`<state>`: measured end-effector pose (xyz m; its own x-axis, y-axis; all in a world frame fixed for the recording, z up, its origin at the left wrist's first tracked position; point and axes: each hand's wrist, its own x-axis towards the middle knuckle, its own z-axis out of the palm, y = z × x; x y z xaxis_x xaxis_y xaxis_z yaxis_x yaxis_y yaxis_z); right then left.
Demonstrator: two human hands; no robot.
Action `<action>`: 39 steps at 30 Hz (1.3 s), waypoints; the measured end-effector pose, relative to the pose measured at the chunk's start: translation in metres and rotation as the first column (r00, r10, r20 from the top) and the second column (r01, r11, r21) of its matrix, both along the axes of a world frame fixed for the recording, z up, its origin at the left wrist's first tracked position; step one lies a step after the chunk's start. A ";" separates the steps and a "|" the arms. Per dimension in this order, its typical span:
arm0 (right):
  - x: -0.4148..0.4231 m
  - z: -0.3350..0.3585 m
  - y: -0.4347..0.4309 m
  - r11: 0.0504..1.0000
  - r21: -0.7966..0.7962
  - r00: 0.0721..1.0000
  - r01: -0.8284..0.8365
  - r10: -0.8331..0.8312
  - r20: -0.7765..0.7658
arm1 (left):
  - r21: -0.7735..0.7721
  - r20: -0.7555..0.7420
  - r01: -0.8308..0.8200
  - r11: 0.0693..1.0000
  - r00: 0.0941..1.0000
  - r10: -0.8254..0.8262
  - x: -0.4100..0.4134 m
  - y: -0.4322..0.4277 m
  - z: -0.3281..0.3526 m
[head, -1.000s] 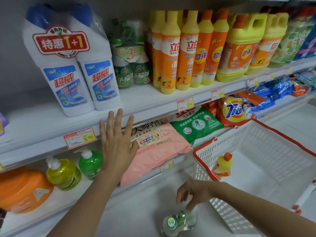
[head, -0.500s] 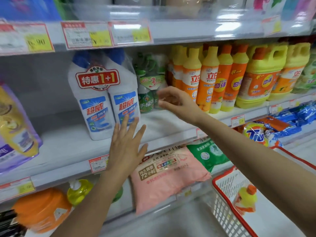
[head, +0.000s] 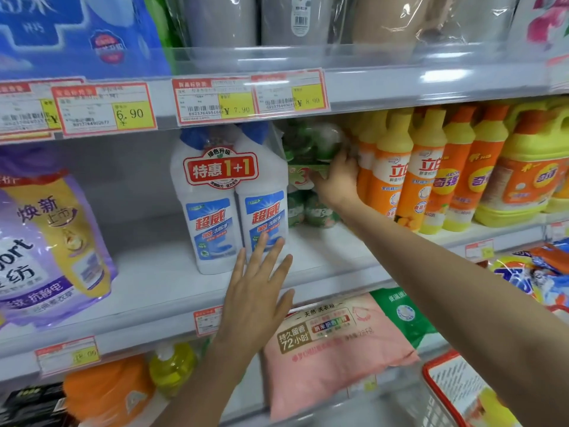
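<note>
A plastic-wrapped pack of green spray bottles (head: 311,155) stands on the middle shelf between a white twin pack of toilet cleaner (head: 231,208) and a row of orange-and-yellow dish soap bottles (head: 421,174). My right hand (head: 337,180) reaches onto that shelf and grips the right side of the green pack, fingers curled round it. My left hand (head: 257,297) hovers flat in front of the shelf edge (head: 154,328), fingers straight and spread, its fingertips just before the twin pack's base.
A purple softener bag (head: 46,241) sits at the left of the shelf. Below lie a pink detergent bag (head: 332,346), a green bag (head: 403,315), a yellow pump bottle (head: 171,365) and an orange bottle (head: 104,392). A red-rimmed white basket (head: 431,374) is at lower right.
My right hand rose from a green bottle held low by the basket, reached up to the middle shelf and took hold of the green spray pack. The view tilted upward. My left hand stayed spread.
</note>
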<state>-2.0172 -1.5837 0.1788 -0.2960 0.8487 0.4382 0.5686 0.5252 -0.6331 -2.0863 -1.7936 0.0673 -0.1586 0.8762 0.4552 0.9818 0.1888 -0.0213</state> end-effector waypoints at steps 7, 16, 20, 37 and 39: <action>0.005 -0.006 -0.022 0.996 -0.024 0.986 -0.087 0.082 -0.144 | -0.066 0.018 -0.038 0.997 0.999 0.040 0.004 -0.001 0.004; 0.057 -0.017 -0.044 0.998 0.050 0.932 -0.044 0.059 -0.357 | -0.043 0.128 -0.021 0.999 0.991 0.027 0.011 -0.004 0.015; 0.072 -0.011 -0.052 0.998 0.054 0.861 -0.032 0.055 -0.506 | -0.002 0.211 -0.019 1.000 0.977 0.019 0.018 -0.002 0.017; 0.185 -0.038 -0.111 0.833 -0.473 0.753 -0.286 -0.109 -0.649 | 0.244 0.898 -0.221 0.944 -0.317 -0.306 0.107 0.000 0.030; 0.205 -0.037 -0.112 0.869 -0.475 0.962 -0.140 0.005 -0.274 | 0.294 0.888 -0.263 0.919 -0.280 -0.364 0.116 -0.005 0.022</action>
<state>-1.8121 -1.6959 0.1413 -0.3003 0.9528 0.0439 0.3243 0.1453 -0.9347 -1.9705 -1.7986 0.0897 -0.6065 0.7938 -0.0444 -0.3048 -0.1806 0.9351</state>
